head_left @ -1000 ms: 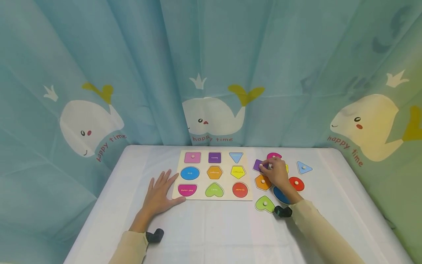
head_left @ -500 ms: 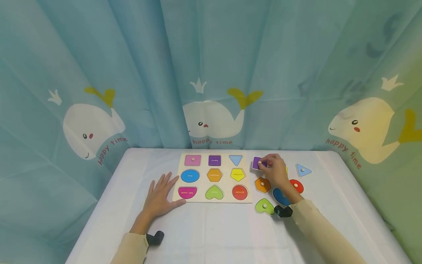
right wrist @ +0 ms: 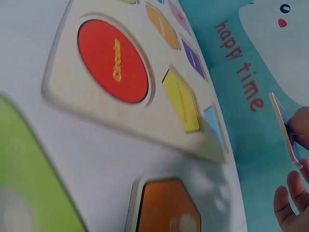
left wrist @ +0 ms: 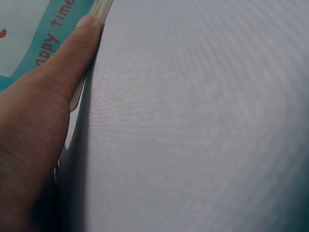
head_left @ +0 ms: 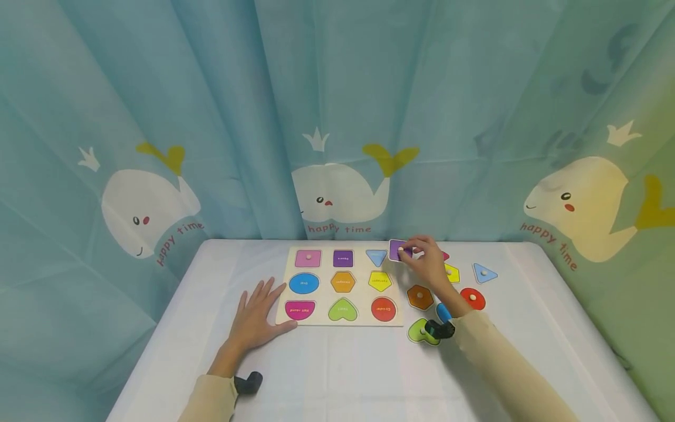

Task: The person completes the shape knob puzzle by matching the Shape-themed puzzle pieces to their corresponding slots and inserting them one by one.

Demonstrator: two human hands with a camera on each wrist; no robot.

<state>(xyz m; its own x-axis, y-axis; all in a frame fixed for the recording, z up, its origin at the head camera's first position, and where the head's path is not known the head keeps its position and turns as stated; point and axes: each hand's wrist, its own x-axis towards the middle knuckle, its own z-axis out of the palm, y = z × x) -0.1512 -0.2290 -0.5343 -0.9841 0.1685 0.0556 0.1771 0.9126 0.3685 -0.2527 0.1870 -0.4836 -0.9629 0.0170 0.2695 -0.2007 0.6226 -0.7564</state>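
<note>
In the head view my right hand (head_left: pixel 429 265) pinches the white knob of a purple square puzzle piece (head_left: pixel 395 251), held above the table by the board's far right corner. The right wrist view catches that piece (right wrist: pixel 284 128) edge-on, lifted off the surface. My left hand (head_left: pixel 255 316) lies with fingers spread at the left edge of the wooden shape board (head_left: pixel 323 321), thumb touching its near corner. A pink piece with a knob (head_left: pixel 308 258) sits in the board's far left recess. The purple recess labelled Square (head_left: pixel 343 258) shows no knob.
Right of the board lie an orange hexagon (head_left: pixel 419 297), green heart (head_left: pixel 419 332), red circle (head_left: pixel 473 299), blue triangle (head_left: pixel 484 273), yellow piece (head_left: pixel 452 274), a partly hidden blue piece (head_left: pixel 443 313) and a mostly covered magenta piece (head_left: pixel 445 256). A whale-print curtain (head_left: pixel 337 105) hangs behind the table.
My right hand has lifted the purple square from among the loose pieces and carried it left towards the board's far right corner. The left hand stays at the board's edge.
</note>
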